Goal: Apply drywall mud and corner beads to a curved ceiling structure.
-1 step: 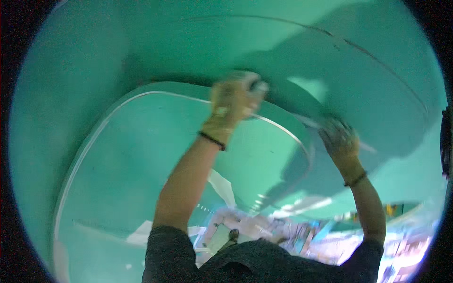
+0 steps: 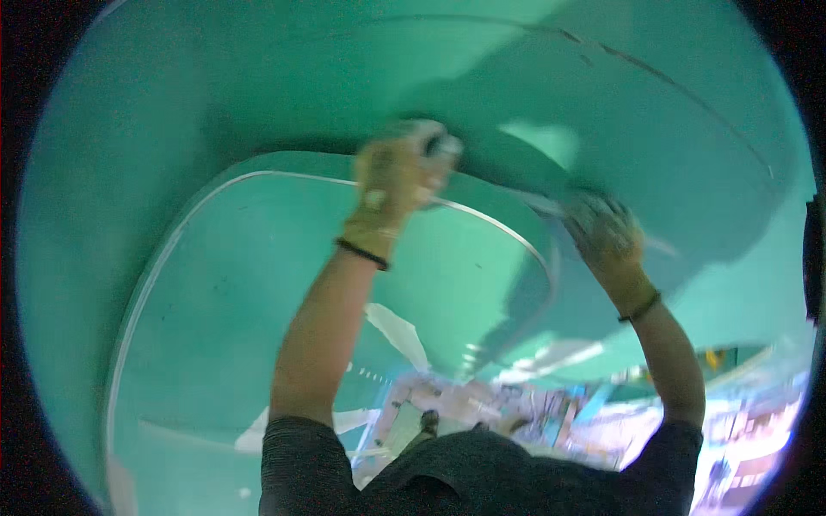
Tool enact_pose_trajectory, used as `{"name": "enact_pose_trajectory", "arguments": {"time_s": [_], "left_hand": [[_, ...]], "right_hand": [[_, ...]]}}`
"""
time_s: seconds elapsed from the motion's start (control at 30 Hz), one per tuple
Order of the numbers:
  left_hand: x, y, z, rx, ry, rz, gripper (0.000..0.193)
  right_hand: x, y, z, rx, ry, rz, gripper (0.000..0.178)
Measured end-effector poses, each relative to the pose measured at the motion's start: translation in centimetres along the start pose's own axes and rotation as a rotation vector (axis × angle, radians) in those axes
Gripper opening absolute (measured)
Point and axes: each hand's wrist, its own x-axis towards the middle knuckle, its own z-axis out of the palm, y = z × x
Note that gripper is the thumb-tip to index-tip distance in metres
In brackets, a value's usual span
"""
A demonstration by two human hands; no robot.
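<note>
A large green curved panel (image 2: 258, 258) with a raised rim fills most of the view. My left hand (image 2: 400, 168), in a yellowish glove with greyish fingers, is at the top of the rim (image 2: 503, 225). Its fingers are curled closed; a small dark and whitish patch shows at them, too smeared to name. Further right, my right hand (image 2: 607, 225), gloved alike, rests with fingers stretched out on the shaded green surface, beside a pale strip (image 2: 535, 201) at the rim's outer side. Dark bands circle both wrists.
A green wall (image 2: 482, 69) with a dark curved scuff line (image 2: 637, 62) rises beyond my hands. Below, past the panel's lower edge, lie a floor with a shoe (image 2: 429, 420) and blurred clutter (image 2: 551, 413). Bright structures stand at the lower right.
My left hand has shifted left along the rim, still closed. The right hand appears slightly further left and up, and the whole view has shifted a little too.
</note>
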Motion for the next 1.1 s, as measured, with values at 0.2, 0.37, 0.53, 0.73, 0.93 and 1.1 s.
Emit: {"name": "enact_pose_trajectory", "arguments": {"time_s": [0.2, 0.37, 0.53, 0.73, 0.93, 1.1], "left_hand": [[1.1, 0.7, 0.1, 0.114, 0.017, -0.033, 0.047], [0.9, 0.6, 0.2, 0.119, -0.029, -0.043, 0.047], [1.0, 1.3, 0.4, 0.093, -0.087, -0.101, 0.048], [0.8, 1.3, 0.3, 0.100, -0.081, -0.069, 0.050], [1.1, 1.7, 0.5, 0.197, -0.096, -0.103, 0.051], [1.4, -0.5, 0.7, 0.107, -0.130, -0.048, 0.056]], "right_hand": [[-0.3, -0.2, 2.4, 0.151, -0.137, 0.165, 0.037], [-1.0, -0.4, 3.2, 0.041, 0.032, 0.099, 0.034], [-1.0, -0.1, 3.2, 0.150, 0.012, 0.142, 0.035], [-0.7, 0.0, 2.3, 0.114, 0.011, 0.146, 0.034], [-1.6, 0.4, 3.5, 0.148, 0.166, 0.141, 0.039], [-2.7, -0.4, 1.5, -0.003, 0.005, 0.205, 0.031]]}}
